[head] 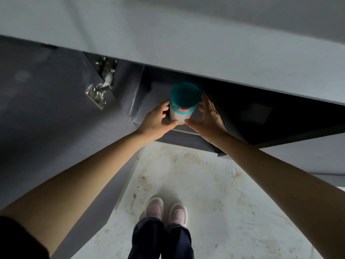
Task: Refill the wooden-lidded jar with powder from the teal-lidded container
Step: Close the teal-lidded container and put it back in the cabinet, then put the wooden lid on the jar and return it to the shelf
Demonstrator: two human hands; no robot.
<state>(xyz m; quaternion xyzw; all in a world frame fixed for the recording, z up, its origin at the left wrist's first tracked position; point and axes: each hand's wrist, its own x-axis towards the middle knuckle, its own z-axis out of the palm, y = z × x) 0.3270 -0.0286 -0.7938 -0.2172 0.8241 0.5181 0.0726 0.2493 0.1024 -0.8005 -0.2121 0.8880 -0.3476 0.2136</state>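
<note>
Under the grey countertop (186, 43), at 12 o'clock from the person's feet, teal-lidded container (182, 105) stands upright on the cabinet shelf (147, 94), near the front edge. Body: white, smooth, cylindrical, looks like plastic. Lid: teal, round, glossy, with a small red-orange latch tab (183, 109) facing the camera.

Left hand (158, 120) at the container's 9 o'clock side: fingers curled round the wall, thumb touching the base front. Right hand (207, 118) at its 3 o'clock side: fingers spread and loosely curved, thumb tip at the base just beside the left thumb; cannot tell whether the right palm or fingers actually touch the wall. Left is a hold on the container, right is not closed on it.

Cabinet door (46, 109) swung open at 9 o'clock, matte dark grey, flat panel. Metal cup hinge (101, 85) on it, bright steel, visible screws. Cabinet interior dark at 2 o'clock, detail not readable.

Floor (214, 193) at 6 o'clock: pale, hard surface, brown scuffs and stains. Pink shoes (166, 212) and dark trousers (160, 240) below. Both forearms bare.
</note>
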